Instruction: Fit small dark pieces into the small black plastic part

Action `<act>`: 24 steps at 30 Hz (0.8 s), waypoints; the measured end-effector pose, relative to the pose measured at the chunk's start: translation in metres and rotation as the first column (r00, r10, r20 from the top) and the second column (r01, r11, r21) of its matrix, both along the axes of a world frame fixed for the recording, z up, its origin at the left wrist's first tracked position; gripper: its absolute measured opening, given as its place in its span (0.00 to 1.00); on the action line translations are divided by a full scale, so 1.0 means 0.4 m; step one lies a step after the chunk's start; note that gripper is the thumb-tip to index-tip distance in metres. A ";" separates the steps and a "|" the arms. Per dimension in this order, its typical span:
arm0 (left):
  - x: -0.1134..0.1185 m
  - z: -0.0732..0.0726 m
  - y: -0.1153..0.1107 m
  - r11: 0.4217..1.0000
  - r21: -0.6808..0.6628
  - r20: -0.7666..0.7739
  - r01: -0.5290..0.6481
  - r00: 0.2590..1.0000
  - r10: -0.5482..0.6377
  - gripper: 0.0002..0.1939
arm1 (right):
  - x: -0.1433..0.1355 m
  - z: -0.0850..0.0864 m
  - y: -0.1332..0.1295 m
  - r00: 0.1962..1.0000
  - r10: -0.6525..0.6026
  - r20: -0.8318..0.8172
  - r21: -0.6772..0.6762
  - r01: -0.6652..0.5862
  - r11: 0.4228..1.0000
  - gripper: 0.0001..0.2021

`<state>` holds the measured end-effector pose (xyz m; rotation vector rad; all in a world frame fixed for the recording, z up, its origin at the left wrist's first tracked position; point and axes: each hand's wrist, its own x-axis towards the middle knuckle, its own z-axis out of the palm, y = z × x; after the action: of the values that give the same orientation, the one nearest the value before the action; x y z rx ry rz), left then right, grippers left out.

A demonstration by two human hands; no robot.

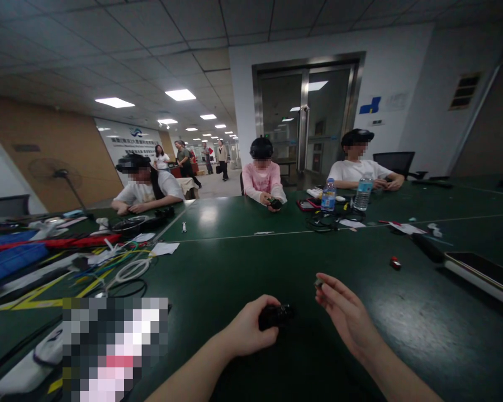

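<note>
Head view: bare hands over dark-green flat table
Left hand: thumb and fingers gripping glossy black, roughly cylindrical object, near-side centre
Right hand: fingertips pinching tiny greyish piece, apart from black object
Progress: both things in hand, looks unjoined; anything else done or left, cannot tell

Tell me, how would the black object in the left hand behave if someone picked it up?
The black object is probably stiff: it juts beyond the left hand without visible sag. It seems fairly light, being held one-handed. Shiny highlights suggest a smooth, perhaps slippery surface.
</note>
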<state>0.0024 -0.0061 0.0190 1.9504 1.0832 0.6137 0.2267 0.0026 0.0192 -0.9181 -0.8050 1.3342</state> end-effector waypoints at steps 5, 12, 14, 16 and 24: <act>0.008 -0.010 -0.001 0.998 -0.055 0.097 0.020 0.995 -0.015 0.21 | 0.000 0.000 0.000 0.999 0.019 -0.027 0.008 -0.019 1.000 0.19; 0.008 -0.023 0.002 0.996 -0.081 0.148 0.046 0.988 -0.033 0.22 | 0.007 -0.010 -0.001 0.996 0.080 0.045 0.014 -0.081 0.997 0.17; 0.007 -0.023 0.003 0.994 -0.096 0.146 0.058 0.988 -0.044 0.22 | 0.005 -0.015 -0.001 0.992 0.097 0.086 0.024 -0.099 0.995 0.18; 0.005 -0.025 0.005 0.992 -0.107 0.149 0.061 0.988 -0.045 0.22 | 0.002 -0.019 0.000 0.985 0.112 0.130 0.020 -0.116 0.993 0.19; 0.009 -0.033 0.010 0.990 -0.124 0.184 0.059 0.982 -0.036 0.22 | -0.019 -0.008 -0.011 0.890 0.220 0.400 0.044 -0.258 0.965 0.18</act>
<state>0.0059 -0.0023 0.0058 1.7668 0.9369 0.6650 0.2190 -0.0018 0.0159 -1.0508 -1.3189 1.3250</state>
